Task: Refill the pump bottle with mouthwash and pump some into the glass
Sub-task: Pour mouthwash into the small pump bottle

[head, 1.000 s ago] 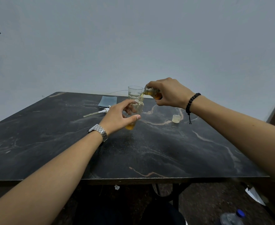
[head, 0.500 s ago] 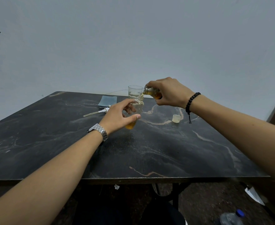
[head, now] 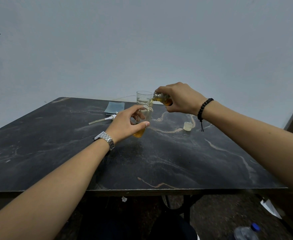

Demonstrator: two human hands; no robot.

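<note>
Both forearms are bare; a silver metal-link watch circles the left wrist, a black bead bracelet the right.

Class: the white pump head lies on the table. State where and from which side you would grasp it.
Pinch the pump head at its thick white collar, coming from above. It lies flat with its thin dip tube trailing left; the tube looks too slender to grip firmly.

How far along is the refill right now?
Done: the pump is off and lies on the table; a small cap sits apart. In hand: the right hand tips the mouthwash bottle into the pump bottle, which the left hand holds. Left: refit the pump, then pump into the glass.
</note>
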